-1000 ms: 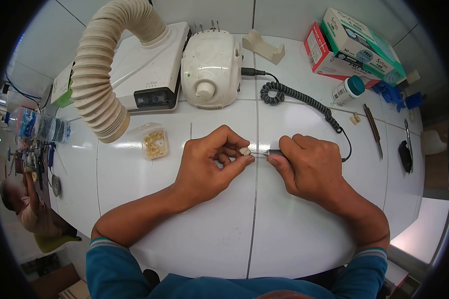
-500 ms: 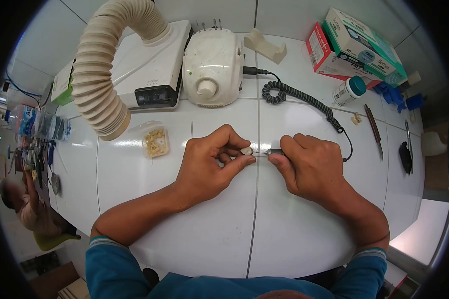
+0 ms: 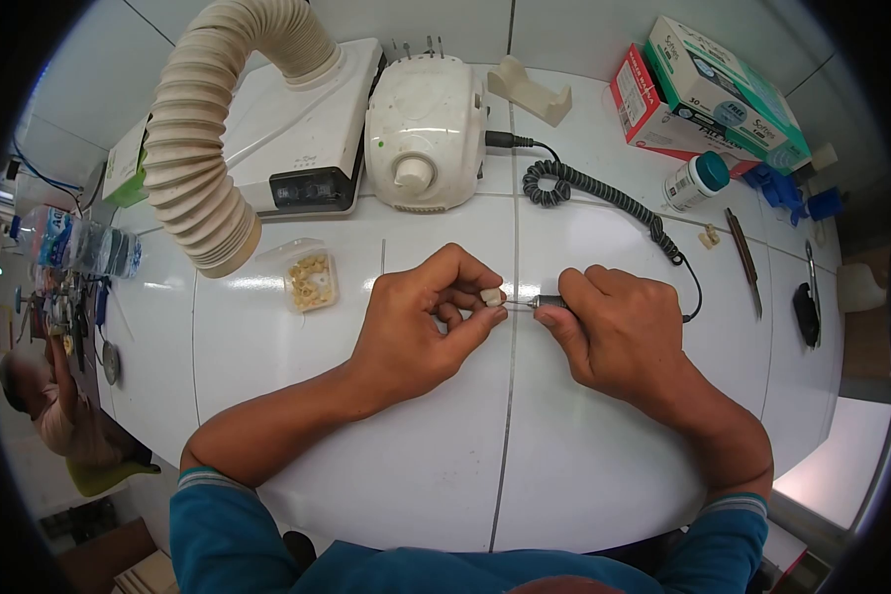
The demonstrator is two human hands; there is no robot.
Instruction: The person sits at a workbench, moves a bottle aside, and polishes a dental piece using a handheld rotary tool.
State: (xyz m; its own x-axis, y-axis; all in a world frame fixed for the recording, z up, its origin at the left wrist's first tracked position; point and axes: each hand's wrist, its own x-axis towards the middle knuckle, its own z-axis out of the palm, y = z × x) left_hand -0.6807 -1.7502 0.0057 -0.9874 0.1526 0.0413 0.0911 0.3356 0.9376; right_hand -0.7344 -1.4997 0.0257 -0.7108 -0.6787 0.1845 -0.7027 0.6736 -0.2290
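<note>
Between the thumb and fingers of my left hand (image 3: 411, 322) is a small cream-white dental crown (image 3: 491, 296), pinched at the fingertips. My right hand (image 3: 619, 322) is wrapped round a dark rotary handpiece (image 3: 546, 302), thumb lying along its front end. A thin metal bur (image 3: 517, 303) points left from the handpiece to the crown; whether the tip touches it is too small to tell. The coiled black cord (image 3: 604, 198) links the handpiece to a white micromotor control unit (image 3: 424, 139). Left of my left hand stands a clear plastic box (image 3: 312, 281) holding several yellowish tooth-shaped pieces.
A ribbed suction hose (image 3: 193, 158) arches from a white machine (image 3: 297, 148) at the back left. Glove and mask boxes (image 3: 723, 99), a teal-capped bottle (image 3: 695, 182), a brown-handled knife (image 3: 742, 257) and small cream pieces (image 3: 709, 236) lie right. Another person (image 3: 69, 416) sits far left.
The crown appears turned slightly between my left fingertips. Both hands otherwise hold nearly the same position, and the whole view has shifted a touch.
</note>
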